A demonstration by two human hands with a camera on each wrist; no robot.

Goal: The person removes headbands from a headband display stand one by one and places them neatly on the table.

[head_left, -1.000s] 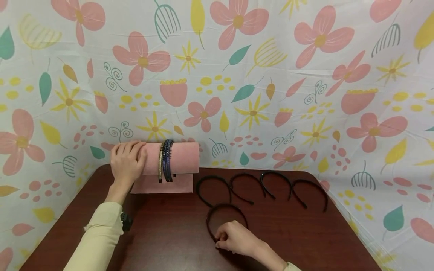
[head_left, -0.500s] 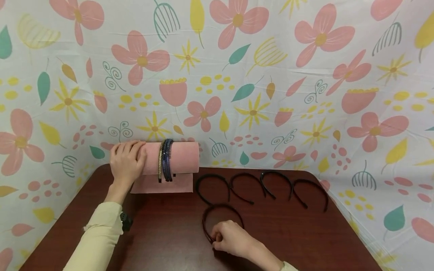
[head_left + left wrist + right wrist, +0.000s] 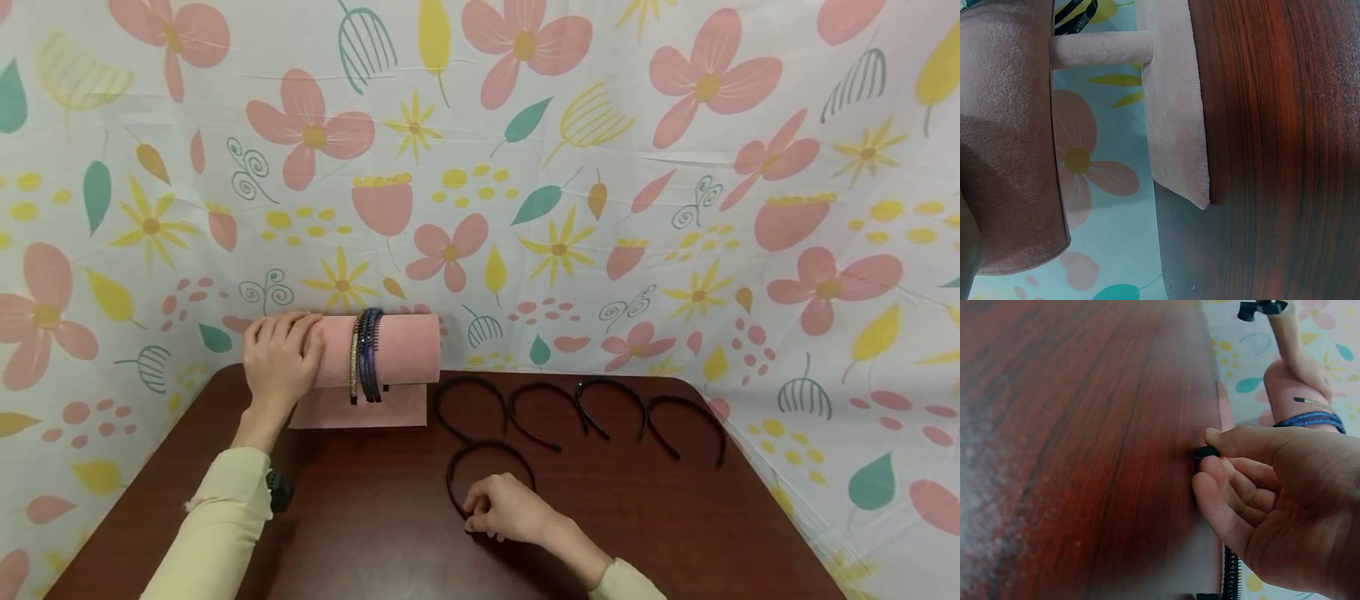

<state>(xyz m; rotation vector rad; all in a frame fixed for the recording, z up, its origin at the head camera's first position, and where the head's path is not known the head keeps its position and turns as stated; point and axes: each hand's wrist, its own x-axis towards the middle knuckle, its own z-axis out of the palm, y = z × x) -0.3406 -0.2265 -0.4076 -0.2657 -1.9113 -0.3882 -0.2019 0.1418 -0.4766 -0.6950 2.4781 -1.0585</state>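
Observation:
My right hand (image 3: pixel 513 508) pinches one end of a black headband (image 3: pixel 487 442) low over the table. In the right wrist view the thumb and fingertips meet on that dark headband tip (image 3: pixel 1207 452). My left hand (image 3: pixel 281 358) grips the left end of a pink padded headband stand (image 3: pixel 408 348), its fingers over the roll. A gold headband (image 3: pixel 355 362) and dark blue headbands (image 3: pixel 369 358) hang around the middle of the roll. Only an edge of the left hand shows in the left wrist view, beside the pink roll (image 3: pixel 1010 125).
Behind the held headband lies another black headband (image 3: pixel 471 379), touching or nearly touching it. More black headbands (image 3: pixel 543 386) spread rightward along the back of the brown table (image 3: pixel 375 508). A floral cloth (image 3: pixel 480 167) hangs behind. The stand's flat base (image 3: pixel 360 417) sits at the back left.
My right hand has shifted left and farther back with the headband. The black headband behind it has slid slightly toward the back. My left hand and the stand have stayed put.

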